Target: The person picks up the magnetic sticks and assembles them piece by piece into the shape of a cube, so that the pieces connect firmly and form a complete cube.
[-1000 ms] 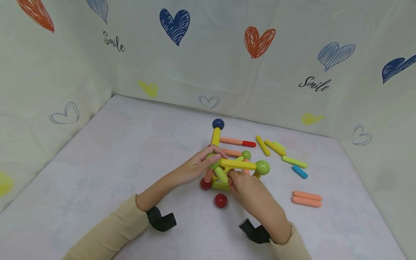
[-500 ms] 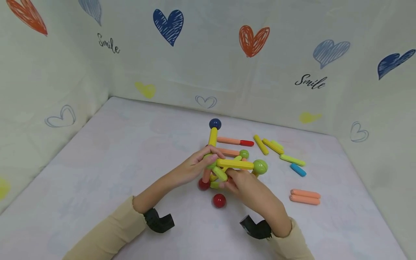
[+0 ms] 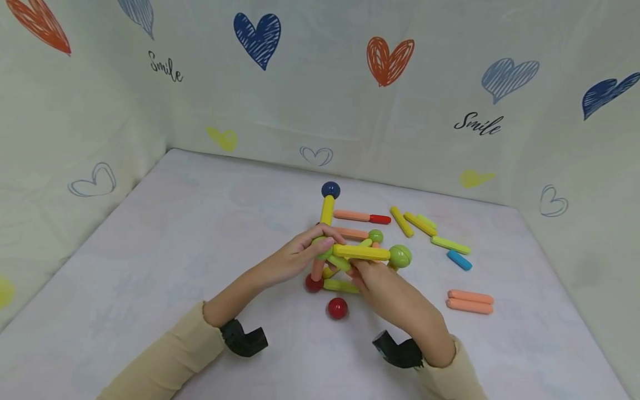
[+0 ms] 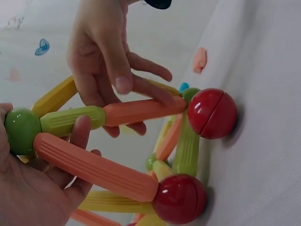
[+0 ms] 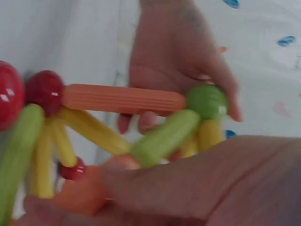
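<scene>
A frame of plastic building sticks and balls stands before me. My left hand holds its upper green ball between thumb and fingers. A short lime stick runs from that ball, end to end with an orange stick. My right hand reaches inside the frame and grips this orange stick, its thumb and fingers on either side. Another orange stick slopes from the green ball to a red ball on the table. A yellow stick spans to another green ball.
A loose red ball lies in front of the frame. Two orange sticks lie at right; yellow sticks, a lime stick and a blue stick lie behind them. A blue ball tops the frame's far end.
My right fingers have shifted slightly up and right, uncovering more of the low lime stick. The upper short lime stick has swung upward a little. My left hand keeps its hold on the green ball.
</scene>
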Demonstrator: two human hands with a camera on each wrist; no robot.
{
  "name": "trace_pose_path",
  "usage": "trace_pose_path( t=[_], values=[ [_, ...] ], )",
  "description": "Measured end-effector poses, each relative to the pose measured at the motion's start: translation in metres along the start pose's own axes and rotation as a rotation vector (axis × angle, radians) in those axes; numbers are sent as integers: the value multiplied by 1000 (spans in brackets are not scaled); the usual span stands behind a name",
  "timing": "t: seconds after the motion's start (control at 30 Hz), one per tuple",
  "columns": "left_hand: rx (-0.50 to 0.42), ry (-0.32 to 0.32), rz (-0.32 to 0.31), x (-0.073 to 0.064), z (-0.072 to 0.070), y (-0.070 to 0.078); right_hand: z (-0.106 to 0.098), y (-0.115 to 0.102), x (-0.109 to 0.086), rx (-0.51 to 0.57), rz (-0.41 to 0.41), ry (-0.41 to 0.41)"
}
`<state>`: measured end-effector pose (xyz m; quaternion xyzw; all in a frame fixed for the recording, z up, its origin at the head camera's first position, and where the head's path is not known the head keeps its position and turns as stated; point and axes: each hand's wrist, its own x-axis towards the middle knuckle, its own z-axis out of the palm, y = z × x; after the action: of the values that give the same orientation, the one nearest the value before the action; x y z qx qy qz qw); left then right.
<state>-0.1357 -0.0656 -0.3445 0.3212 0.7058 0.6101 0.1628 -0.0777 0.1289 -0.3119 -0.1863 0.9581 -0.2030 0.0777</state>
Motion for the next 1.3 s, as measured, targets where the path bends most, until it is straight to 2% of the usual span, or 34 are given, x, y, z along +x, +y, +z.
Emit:
trace_pose_path(
  t=[0.13, 0.2, 0.27, 0.37, 0.47, 0.53, 0.63, 0.7, 1.3],
  values=[
    [-18, -9, 4, 0, 0, -1, -25, 6, -19, 28, 5, -125],
    [-28, -13, 5, 1, 0, -2, -40, 13, -29, 40, 16, -155],
    [-31, -14, 2, 1, -1, -2, -52, 21, -37, 42, 29, -131],
    [-37, -17, -5, 1, -1, -3, -62, 33, -42, 42, 66, -31],
    [-32, -15, -5, 1, -1, -2, -64, 41, -37, 55, 80, 53],
    [-33, -16, 0, 1, -1, -3, -62, 43, -31, 87, 47, 59],
    [-40, -20, 3, 1, -1, -4, -59, 46, -24, 132, -12, 26],
    [-47, -26, 4, 2, -1, -4, -58, 47, -22, 155, -23, 5],
    [-19, -37, 20, 1, 0, -1, -57, 52, -22, 241, -19, -59]
  ],
)
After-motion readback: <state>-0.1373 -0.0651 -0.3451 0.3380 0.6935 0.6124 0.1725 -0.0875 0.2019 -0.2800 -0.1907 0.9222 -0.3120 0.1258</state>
